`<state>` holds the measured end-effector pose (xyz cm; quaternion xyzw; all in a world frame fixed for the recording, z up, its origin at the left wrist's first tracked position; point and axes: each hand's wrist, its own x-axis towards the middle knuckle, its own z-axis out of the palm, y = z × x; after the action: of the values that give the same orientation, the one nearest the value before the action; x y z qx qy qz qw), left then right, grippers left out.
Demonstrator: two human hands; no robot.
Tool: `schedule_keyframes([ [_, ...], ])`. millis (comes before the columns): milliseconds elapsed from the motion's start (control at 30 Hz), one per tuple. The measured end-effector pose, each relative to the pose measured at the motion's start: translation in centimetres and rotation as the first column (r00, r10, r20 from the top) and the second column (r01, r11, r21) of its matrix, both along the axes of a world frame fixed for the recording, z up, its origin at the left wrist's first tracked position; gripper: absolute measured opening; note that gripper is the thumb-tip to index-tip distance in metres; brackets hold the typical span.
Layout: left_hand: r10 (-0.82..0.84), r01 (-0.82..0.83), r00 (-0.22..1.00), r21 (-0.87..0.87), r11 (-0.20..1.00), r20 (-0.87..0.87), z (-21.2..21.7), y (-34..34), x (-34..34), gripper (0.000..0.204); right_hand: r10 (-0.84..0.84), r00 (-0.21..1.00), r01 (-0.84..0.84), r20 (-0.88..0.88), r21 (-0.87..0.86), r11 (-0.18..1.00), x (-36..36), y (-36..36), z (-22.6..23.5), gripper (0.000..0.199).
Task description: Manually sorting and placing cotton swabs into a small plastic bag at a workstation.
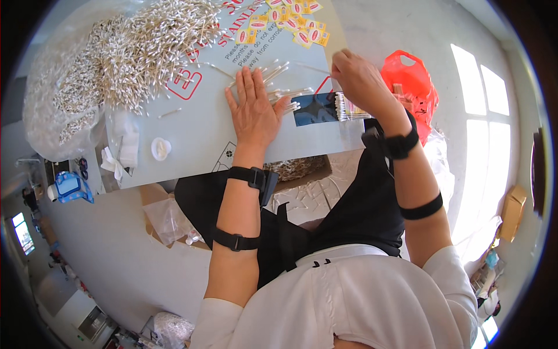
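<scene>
Left hand: the left hand [254,110] lay flat and open on the board [197,125], fingers together and pointing away, gripping nothing; judging by its place, it pinned or squared a loose row of swabs [278,84] lying just past its fingertips and thumb
Right hand: the right hand [361,81] was curled with its fingers bent down at the far edge of the board, above the bundle [347,108]; whether it pinched a swab could not be told, since the fingertips were hidden
Bundle: a tight bunch of swabs lay just under the right hand, tips aligned toward the sleeve [315,109], probably gathered so as to slide in together
Sleeve: a dark blue flat packet lay between the two hands on the board, its end touching the bundle's tips
Swab heap: a large pile [136,49] of loose swabs covered the far left of the board, within reach as stock, well apart from the hands
Bag: a clear bag [55,99] with more swabs sagged off the board's left edge
Labels: small yellow and red packets [290,23] were scattered at the far edge, beyond the right hand
Red bag: a red plastic bag [410,81] sat just right of the right hand, off the board
Small cup: a white round cup [161,148] stood near the board's near left corner, beside folded white paper [122,148]
</scene>
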<state>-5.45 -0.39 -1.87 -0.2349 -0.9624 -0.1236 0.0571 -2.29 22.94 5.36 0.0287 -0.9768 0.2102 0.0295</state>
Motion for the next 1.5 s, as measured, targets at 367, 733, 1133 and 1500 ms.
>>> schedule_keyframes([
  [367,0.06,-0.144,0.989,0.819,0.556,0.133,-0.3,-2.1,1.4,0.057,0.057,0.99,0.018,0.129,-0.516,0.856,9.1,-8.9,-2.8,0.016],
  [733,-0.073,-0.258,0.953,0.911,0.321,0.295,-0.1,1.5,0.9,0.055,-0.45,0.874,0.078,-0.183,-0.861,0.502,1.3,-9.2,-6.8,0.033],
  [1133,-0.094,-0.179,0.965,0.882,0.436,0.243,0.7,0.4,1.4,0.045,-0.368,0.93,0.237,-0.008,-0.752,0.615,2.0,-6.1,-5.7,0.02],
  [1500,-0.103,0.1,0.994,0.075,0.992,0.028,0.7,0.9,6.0,0.063,0.037,0.971,-0.054,-0.236,-0.066,0.996,-0.2,-5.2,-5.7,0.005],
])
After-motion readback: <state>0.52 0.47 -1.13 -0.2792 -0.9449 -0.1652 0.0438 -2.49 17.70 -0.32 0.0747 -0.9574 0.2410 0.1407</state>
